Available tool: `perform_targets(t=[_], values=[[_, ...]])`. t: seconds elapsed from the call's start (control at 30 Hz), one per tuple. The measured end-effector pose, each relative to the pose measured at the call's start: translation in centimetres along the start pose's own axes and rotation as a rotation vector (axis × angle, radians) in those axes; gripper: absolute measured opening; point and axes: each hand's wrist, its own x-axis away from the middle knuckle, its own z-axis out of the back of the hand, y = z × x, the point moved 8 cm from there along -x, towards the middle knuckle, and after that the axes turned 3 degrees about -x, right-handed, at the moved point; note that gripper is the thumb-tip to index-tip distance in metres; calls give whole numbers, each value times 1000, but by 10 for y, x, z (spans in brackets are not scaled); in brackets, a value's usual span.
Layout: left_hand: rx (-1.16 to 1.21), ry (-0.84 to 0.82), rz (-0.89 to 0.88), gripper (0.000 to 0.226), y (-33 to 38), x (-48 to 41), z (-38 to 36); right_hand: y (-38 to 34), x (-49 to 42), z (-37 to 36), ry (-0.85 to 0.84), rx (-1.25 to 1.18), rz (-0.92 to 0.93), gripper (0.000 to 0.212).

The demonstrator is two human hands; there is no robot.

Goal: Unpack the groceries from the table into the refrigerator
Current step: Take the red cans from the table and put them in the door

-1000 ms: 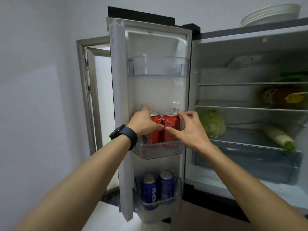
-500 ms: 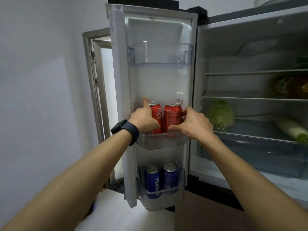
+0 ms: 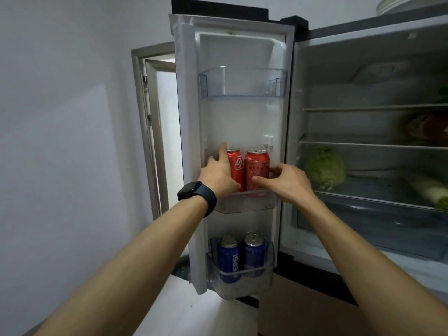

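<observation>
Head view: clear plastic middle door bin (image 3: pixel 244 203) with two upright glossy cylinders, side by side. Left hand (image 3: pixel 219 175) curled round left red can (image 3: pixel 236 166), thumb straight up. Right hand (image 3: pixel 287 183) clamped on right red can (image 3: pixel 257 163), thumb on front, fingers curled round its right side. Clear lower door bin (image 3: pixel 242 286): two blue cans (image 3: pixel 229 259). Leafy cabbage (image 3: pixel 326 167) on fridge shelf, right.
</observation>
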Motion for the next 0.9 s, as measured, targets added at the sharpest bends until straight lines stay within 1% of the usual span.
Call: perform_targets(t=[0.07,0.17,0.27,0.33,0.4,0.47,0.6,0.73,0.8,0.87,0.9], values=[[-30,27,-5,105,2,2,0,8,5,3,38,-18,-26,65],[-47,55,-43,86,4,12,11,10,24,9,104,-41,-24,55],[-70,103,-152,69,9,39,25,-3,52,17,200,-59,85,37],[-118,163,-226,59,6,65,38,-19,75,17,226,-67,171,27],[-166,204,-281,52,-5,92,49,-39,102,12,238,-90,245,24],[-206,209,-299,51,-28,123,56,-61,136,2,240,-123,301,23],[-292,188,-254,52,-102,200,66,-102,210,-46,149,-173,359,22],[-380,120,-148,51,-207,292,73,-147,291,-116,4,-220,372,25],[-422,96,-65,49,-263,342,81,-174,334,-157,-110,-215,398,28],[-446,66,55,49,-318,397,95,-206,377,-200,-201,-191,459,29],[-448,61,96,49,-336,420,101,-217,393,-217,-236,-177,477,29]])
